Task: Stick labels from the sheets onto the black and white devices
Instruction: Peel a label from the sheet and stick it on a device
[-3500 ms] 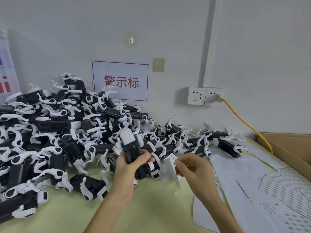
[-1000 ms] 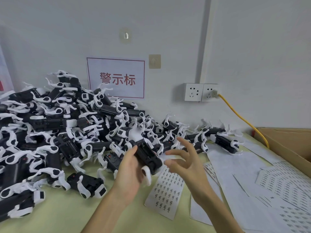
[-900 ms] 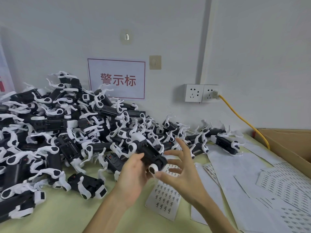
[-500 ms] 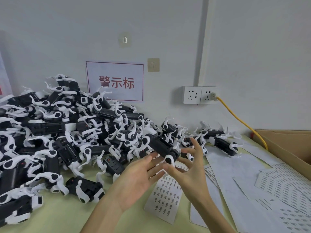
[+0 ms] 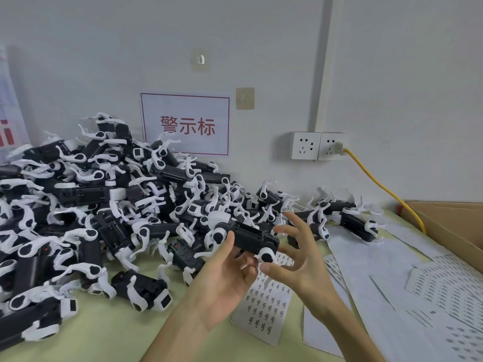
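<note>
One black and white device [image 5: 249, 235] lies crosswise above the table, resting on the fingers of my left hand [image 5: 222, 280], whose thumb presses its left end. My right hand [image 5: 300, 259] is beside it with fingers spread; its thumb tip sits just under the device's round white end. A label sheet [image 5: 264, 307] with rows of small dark labels lies flat on the table below both hands. A big pile of the same devices [image 5: 104, 205] fills the left and back of the table.
More label sheets and bare backing paper [image 5: 441, 286] cover the table at the right. An open cardboard box [image 5: 454, 226] stands at the far right edge. A yellow cable [image 5: 379, 186] runs from the wall sockets [image 5: 318, 146] toward the box.
The label sheet left my right hand and now lies on the table. The device was turned from upright to crosswise, and my left hand's grip loosened to fingers and thumb.
</note>
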The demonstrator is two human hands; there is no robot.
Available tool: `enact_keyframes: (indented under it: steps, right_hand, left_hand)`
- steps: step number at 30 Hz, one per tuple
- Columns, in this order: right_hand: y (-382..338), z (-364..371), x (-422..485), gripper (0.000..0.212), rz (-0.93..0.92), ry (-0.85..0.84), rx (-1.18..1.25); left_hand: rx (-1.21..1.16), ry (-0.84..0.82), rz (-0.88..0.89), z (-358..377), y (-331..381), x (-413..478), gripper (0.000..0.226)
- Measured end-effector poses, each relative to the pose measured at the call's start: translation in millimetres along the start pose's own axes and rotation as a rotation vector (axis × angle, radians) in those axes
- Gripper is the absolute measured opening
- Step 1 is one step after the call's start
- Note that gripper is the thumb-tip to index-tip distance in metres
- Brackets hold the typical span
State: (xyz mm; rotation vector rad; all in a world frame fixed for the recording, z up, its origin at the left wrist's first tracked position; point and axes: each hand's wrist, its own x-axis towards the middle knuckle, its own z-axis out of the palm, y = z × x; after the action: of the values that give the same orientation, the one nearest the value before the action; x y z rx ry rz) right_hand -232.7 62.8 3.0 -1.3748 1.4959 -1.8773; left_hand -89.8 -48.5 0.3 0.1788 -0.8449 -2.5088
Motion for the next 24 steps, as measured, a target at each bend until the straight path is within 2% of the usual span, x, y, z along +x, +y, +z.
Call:
enact_keyframes:
  steps: [3, 6, 8, 10, 12, 15, 17, 20, 24]
  right_hand:
    - [2, 2, -1, 0.095, -0.026, 0.016, -0.034]
    - [3, 2, 2, 0.070, -0.069, 0.152, -0.071]
    - [0, -2, 4, 0.051, -0.007, 0.149, 0.186]
    - [-4, -3, 2, 0.045, 0.145, -0.041, 0.594]
    - [-6, 4, -3, 0.046, 0.301, -0.253, 0.778]
    - [-3, 21, -12, 0.060, 0.416, -0.447, 0.757]
    - [-2, 28, -14, 0.067, 0.443, -0.473, 0.719]
    - [-1, 30, -14, 0.069, 0.466, -0.443, 0.721]
    - [1, 30, -14, 0.072, 0.469, -0.440, 0.785]
  left_hand:
    - [0.001, 0.042, 0.040, 3, -7, 1, 0.060]
    - [-0.042, 0.126, 0.109, 4, -11, 4, 0.046]
    - [-0.034, 0.165, 0.151, 4, -10, 4, 0.044]
    - [-0.029, 0.204, 0.192, 3, -7, 5, 0.048]
    - [-0.022, 0.206, 0.200, 2, -6, 5, 0.044]
    - [0.006, 0.184, 0.171, 0, -6, 4, 0.046]
    - [0.007, 0.162, 0.160, -1, -6, 3, 0.054]
    - [0.082, 0.084, 0.173, -4, -7, 1, 0.041]
    - [0.147, 0.037, 0.162, -2, -8, -1, 0.035]
